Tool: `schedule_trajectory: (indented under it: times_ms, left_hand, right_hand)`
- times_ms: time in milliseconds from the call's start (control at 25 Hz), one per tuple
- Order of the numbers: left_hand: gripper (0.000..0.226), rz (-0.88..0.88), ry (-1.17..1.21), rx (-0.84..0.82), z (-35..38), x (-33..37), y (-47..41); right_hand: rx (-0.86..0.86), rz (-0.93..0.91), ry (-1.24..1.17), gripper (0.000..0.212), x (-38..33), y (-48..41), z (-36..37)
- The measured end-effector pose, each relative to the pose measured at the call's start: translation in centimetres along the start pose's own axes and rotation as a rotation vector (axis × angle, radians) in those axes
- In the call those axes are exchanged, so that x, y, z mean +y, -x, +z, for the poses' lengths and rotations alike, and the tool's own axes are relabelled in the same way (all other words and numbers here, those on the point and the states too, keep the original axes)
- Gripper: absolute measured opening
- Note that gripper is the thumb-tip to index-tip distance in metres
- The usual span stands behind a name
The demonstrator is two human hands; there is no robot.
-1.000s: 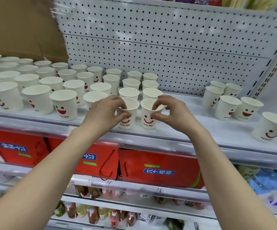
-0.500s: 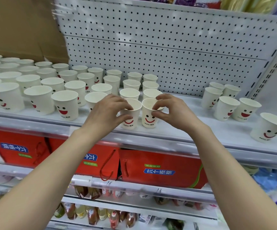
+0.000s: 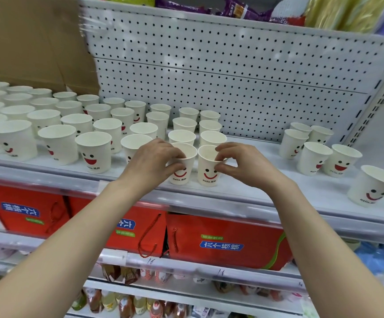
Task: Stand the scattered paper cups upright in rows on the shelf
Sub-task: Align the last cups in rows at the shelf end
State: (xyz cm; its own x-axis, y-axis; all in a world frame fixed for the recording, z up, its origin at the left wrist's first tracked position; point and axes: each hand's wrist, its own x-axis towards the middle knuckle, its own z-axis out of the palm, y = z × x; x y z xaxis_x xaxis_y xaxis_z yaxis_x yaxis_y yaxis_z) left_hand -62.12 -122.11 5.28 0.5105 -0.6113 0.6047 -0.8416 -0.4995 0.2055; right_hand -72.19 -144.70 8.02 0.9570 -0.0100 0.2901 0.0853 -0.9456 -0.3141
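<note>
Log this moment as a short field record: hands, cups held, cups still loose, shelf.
left hand: pinching rim of left front cup
right hand: pinching rim of right front cup
held cups: upright, side by side, at the shelf's front edge
loose cups: six at right, upright, ungrouped
shelf: white, pegboard back

bare shelf (image 3: pixel 255 180) lay open between the two front cups (image 3: pixel 195 166) and the loose group of cups (image 3: pixel 317 150) at the right. leftward, packed rows of cups (image 3: pixel 71 125) blocked the way. the pegboard (image 3: pixel 232 88) closed off the back; the space above the rims was free.
</note>
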Motion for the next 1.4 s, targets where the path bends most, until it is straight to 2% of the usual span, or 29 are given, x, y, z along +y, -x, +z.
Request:
schedule_trajectory:
  times_ms: [240,360,440,600,760,920,1120,1280,1400]
  left_hand:
    - [0.024,0.019,-0.003,0.005,-0.1,0.4,-0.6]
    - [0.030,0.030,-0.033,0.035,-0.6,1.3,-1.6]
    - [0.033,0.055,-0.054,0.036,-0.9,2.5,-3.0]
    - [0.041,0.093,-0.069,-0.065,0.0,6.5,-8.1]
    - [0.045,0.132,-0.071,-0.194,4.4,11.6,-15.5]
    - [0.035,0.161,-0.074,-0.295,11.3,16.4,-22.2]
    - [0.033,0.163,-0.133,-0.461,18.9,19.7,-26.9]
    - [0.006,0.177,-0.256,-0.513,19.8,18.0,-27.9]
    - [0.013,0.099,-0.339,-0.518,17.7,13.2,-28.5]
  right_hand:
    - [0.002,0.007,-0.009,0.007,0.8,0.0,-0.3]
    - [-0.017,0.008,-0.071,0.027,1.4,0.2,-1.4]
    - [0.035,0.046,-0.104,0.040,3.0,0.7,-3.0]
    - [0.219,0.238,0.063,0.038,9.4,1.8,-8.1]
    - [0.233,0.493,0.150,0.035,18.4,0.6,-13.0]
    - [0.107,0.480,0.261,0.036,25.5,-2.0,-15.0]
    - [-0.104,0.362,0.422,0.035,31.2,-6.3,-14.5]
    - [-0.198,0.301,0.526,0.020,32.0,-8.4,-13.3]
    - [-0.236,0.243,0.479,0.013,30.9,-10.2,-12.5]
